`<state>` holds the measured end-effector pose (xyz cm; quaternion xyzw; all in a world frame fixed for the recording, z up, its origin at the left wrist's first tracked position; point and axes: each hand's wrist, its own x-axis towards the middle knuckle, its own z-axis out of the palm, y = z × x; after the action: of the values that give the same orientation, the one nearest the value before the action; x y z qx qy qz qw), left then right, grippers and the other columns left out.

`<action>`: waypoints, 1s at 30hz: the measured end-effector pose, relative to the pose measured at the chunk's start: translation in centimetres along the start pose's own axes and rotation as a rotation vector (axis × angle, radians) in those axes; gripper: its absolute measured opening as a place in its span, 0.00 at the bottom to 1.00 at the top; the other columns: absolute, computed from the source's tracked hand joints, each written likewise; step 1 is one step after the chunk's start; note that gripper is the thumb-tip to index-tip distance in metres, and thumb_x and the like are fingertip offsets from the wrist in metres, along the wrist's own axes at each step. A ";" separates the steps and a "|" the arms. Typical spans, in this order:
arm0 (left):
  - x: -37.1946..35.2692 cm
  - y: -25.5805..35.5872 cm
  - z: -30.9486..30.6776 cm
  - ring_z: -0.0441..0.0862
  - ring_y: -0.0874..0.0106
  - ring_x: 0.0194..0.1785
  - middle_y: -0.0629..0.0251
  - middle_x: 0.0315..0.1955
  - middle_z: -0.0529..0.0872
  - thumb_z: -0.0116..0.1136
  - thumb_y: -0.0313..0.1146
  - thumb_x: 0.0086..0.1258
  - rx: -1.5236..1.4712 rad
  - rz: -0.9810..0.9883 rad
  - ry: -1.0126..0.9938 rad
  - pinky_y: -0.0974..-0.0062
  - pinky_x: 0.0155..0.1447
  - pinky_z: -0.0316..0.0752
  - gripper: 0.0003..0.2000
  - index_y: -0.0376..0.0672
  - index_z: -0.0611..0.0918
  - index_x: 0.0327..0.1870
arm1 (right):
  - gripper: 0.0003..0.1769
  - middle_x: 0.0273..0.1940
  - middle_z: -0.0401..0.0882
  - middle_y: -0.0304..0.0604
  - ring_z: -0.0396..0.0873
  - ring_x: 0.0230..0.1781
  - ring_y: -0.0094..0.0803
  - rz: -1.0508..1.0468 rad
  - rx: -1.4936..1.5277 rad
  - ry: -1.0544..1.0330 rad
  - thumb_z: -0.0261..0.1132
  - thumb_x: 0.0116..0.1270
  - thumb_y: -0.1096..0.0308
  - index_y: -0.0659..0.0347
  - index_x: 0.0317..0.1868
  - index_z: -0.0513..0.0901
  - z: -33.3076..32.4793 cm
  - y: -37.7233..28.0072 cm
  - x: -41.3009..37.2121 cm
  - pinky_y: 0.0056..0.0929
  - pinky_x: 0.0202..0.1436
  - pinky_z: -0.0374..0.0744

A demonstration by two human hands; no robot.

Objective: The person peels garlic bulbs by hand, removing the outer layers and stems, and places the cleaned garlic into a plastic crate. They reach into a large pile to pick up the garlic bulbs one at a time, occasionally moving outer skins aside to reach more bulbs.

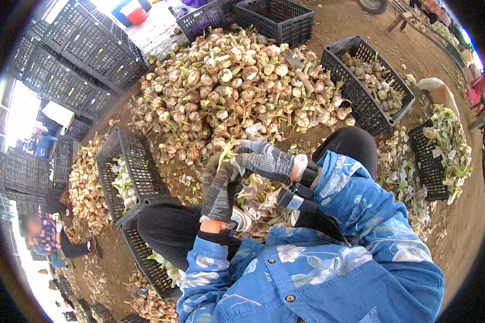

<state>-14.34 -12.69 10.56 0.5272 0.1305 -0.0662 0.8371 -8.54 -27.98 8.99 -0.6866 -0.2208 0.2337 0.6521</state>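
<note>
In grey knitted gloves, my left hand and my right hand meet in front of my lap. Their fingers are closed around a garlic bulb, mostly hidden by the gloves; its pale green stem or peeled leaf sticks up between them. Just beyond the hands rises a big heap of unpeeled garlic bulbs with cut stems. Loose garlic skins and leaves lie beneath my hands, between my legs.
Black crates stand around me: one with cleaned garlic at left, one with garlic at right, one spilling husks. Tall crate stacks rise at far left. A flat-bladed tool lies on the heap. Another person sits at left.
</note>
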 end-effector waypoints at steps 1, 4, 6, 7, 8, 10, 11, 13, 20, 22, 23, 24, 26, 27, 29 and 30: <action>0.1 -0.3 -0.3 0.77 0.80 0.29 0.70 0.31 0.80 0.56 0.37 0.63 0.058 0.039 0.053 0.85 0.29 0.74 0.13 0.46 0.74 0.47 | 0.13 0.36 0.76 0.35 0.72 0.35 0.17 0.000 0.000 -0.001 0.53 0.67 0.66 0.65 0.46 0.73 0.2 0.4 0.0 0.17 0.39 0.73; 1.0 -0.6 0.1 0.77 0.78 0.29 0.70 0.31 0.79 0.53 0.38 0.64 0.067 0.066 0.215 0.83 0.28 0.73 0.11 0.47 0.74 0.45 | 0.13 0.34 0.77 0.36 0.73 0.35 0.19 0.008 0.220 0.117 0.53 0.67 0.64 0.66 0.45 0.73 0.6 0.2 -0.2 0.20 0.39 0.74; 2.4 -0.3 -0.5 0.72 0.80 0.21 0.74 0.22 0.76 0.51 0.39 0.65 0.008 0.013 0.261 0.83 0.21 0.65 0.07 0.48 0.75 0.36 | 0.13 0.37 0.78 0.41 0.77 0.36 0.26 -0.061 0.258 0.203 0.52 0.68 0.64 0.66 0.45 0.73 0.3 1.1 -0.1 0.22 0.40 0.76; 2.4 -0.3 -1.3 0.69 0.81 0.19 0.76 0.19 0.74 0.50 0.41 0.65 -0.166 0.009 0.190 0.84 0.17 0.59 0.07 0.49 0.75 0.33 | 0.14 0.38 0.79 0.43 0.78 0.36 0.28 -0.115 0.280 0.263 0.52 0.68 0.64 0.66 0.44 0.73 0.0 2.5 0.3 0.23 0.41 0.77; 2.6 0.0 -1.9 0.69 0.81 0.19 0.76 0.19 0.73 0.50 0.41 0.66 -0.236 -0.070 0.242 0.84 0.17 0.60 0.07 0.49 0.75 0.33 | 0.15 0.40 0.79 0.47 0.79 0.37 0.32 -0.176 0.090 0.279 0.51 0.68 0.63 0.67 0.45 0.73 -1.6 3.5 0.8 0.26 0.42 0.79; 2.9 -0.1 -5.2 0.73 0.78 0.23 0.74 0.21 0.75 0.49 0.42 0.66 -0.280 -0.081 0.073 0.82 0.23 0.68 0.09 0.49 0.76 0.35 | 0.16 0.39 0.80 0.47 0.79 0.38 0.29 -0.053 0.552 0.327 0.51 0.68 0.61 0.68 0.44 0.74 -1.7 -0.2 -0.2 0.26 0.42 0.78; 2.8 0.1 -4.6 0.73 0.78 0.23 0.74 0.21 0.75 0.49 0.42 0.66 -0.274 -0.085 0.072 0.82 0.23 0.68 0.09 0.49 0.76 0.35 | 0.16 0.38 0.80 0.44 0.78 0.36 0.27 -0.031 0.356 0.306 0.51 0.68 0.61 0.66 0.43 0.76 -2.2 -0.6 -0.4 0.26 0.41 0.77; 2.2 0.4 -3.0 0.76 0.75 0.28 0.71 0.25 0.78 0.48 0.44 0.67 -0.186 -0.086 0.315 0.79 0.30 0.73 0.10 0.49 0.76 0.37 | 0.18 0.34 0.81 0.43 0.77 0.32 0.25 -0.026 -0.262 -0.024 0.50 0.69 0.57 0.64 0.40 0.78 -2.2 -1.1 -0.7 0.26 0.37 0.75; 0.8 0.6 -2.0 0.77 0.76 0.29 0.69 0.27 0.79 0.52 0.40 0.65 0.155 0.031 0.148 0.78 0.31 0.76 0.10 0.44 0.77 0.37 | 0.14 0.31 0.79 0.53 0.78 0.34 0.44 -0.192 -0.559 0.258 0.63 0.51 0.60 0.63 0.33 0.79 -1.0 -1.0 -0.1 0.36 0.39 0.75; -0.1 1.1 -0.5 0.77 0.77 0.29 0.67 0.27 0.79 0.52 0.39 0.66 0.219 -0.051 0.134 0.79 0.32 0.74 0.09 0.42 0.77 0.35 | 0.16 0.40 0.79 0.48 0.78 0.40 0.32 -0.146 -0.300 0.164 0.65 0.56 0.63 0.62 0.43 0.79 -0.9 -1.7 -0.2 0.29 0.43 0.75; 0.0 0.9 -0.5 0.77 0.77 0.29 0.67 0.27 0.79 0.52 0.39 0.66 0.219 -0.055 0.132 0.79 0.32 0.74 0.09 0.42 0.77 0.35 | 0.17 0.40 0.80 0.47 0.77 0.41 0.30 -0.129 -0.190 0.141 0.63 0.57 0.63 0.62 0.45 0.79 -0.6 -1.9 -0.1 0.28 0.44 0.75; 0.0 0.8 -0.6 0.77 0.77 0.29 0.67 0.27 0.79 0.53 0.38 0.65 0.307 -0.015 0.059 0.79 0.32 0.74 0.09 0.42 0.77 0.36 | 0.17 0.39 0.80 0.45 0.77 0.40 0.28 -0.081 -0.218 0.104 0.61 0.60 0.62 0.62 0.47 0.78 -0.5 -1.8 0.2 0.26 0.44 0.75; -0.5 0.8 -0.7 0.77 0.78 0.28 0.67 0.29 0.80 0.55 0.37 0.63 0.222 -0.122 -0.028 0.82 0.31 0.73 0.10 0.42 0.77 0.41 | 0.18 0.39 0.80 0.43 0.77 0.39 0.27 -0.061 -0.173 0.064 0.61 0.60 0.62 0.63 0.47 0.78 -0.7 -1.7 0.0 0.26 0.44 0.75; -0.6 0.7 -0.6 0.77 0.78 0.28 0.67 0.29 0.80 0.55 0.37 0.63 0.222 -0.122 -0.028 0.82 0.31 0.73 0.10 0.42 0.77 0.41 | 0.18 0.38 0.80 0.42 0.76 0.38 0.26 -0.043 -0.129 0.023 0.61 0.60 0.61 0.63 0.48 0.78 -0.8 -1.7 -0.1 0.26 0.44 0.75; -0.6 0.7 -0.4 0.76 0.78 0.27 0.66 0.26 0.80 0.57 0.35 0.62 0.198 -0.119 -0.066 0.83 0.29 0.71 0.10 0.39 0.76 0.39 | 0.17 0.38 0.80 0.41 0.76 0.37 0.25 -0.032 -0.118 0.002 0.61 0.60 0.62 0.63 0.47 0.78 -1.0 -1.5 -0.1 0.25 0.43 0.75; -0.6 0.6 -0.4 0.76 0.78 0.27 0.66 0.26 0.80 0.57 0.35 0.62 0.198 -0.118 -0.066 0.83 0.29 0.71 0.10 0.39 0.76 0.39 | 0.17 0.37 0.80 0.39 0.76 0.36 0.24 -0.021 -0.108 -0.020 0.60 0.60 0.62 0.63 0.46 0.79 -1.0 -1.4 -0.2 0.24 0.42 0.75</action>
<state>-14.86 -12.08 11.11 0.5963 0.1266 -0.1452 0.7793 -8.03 -28.84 10.47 -0.7162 -0.2465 0.2214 0.6142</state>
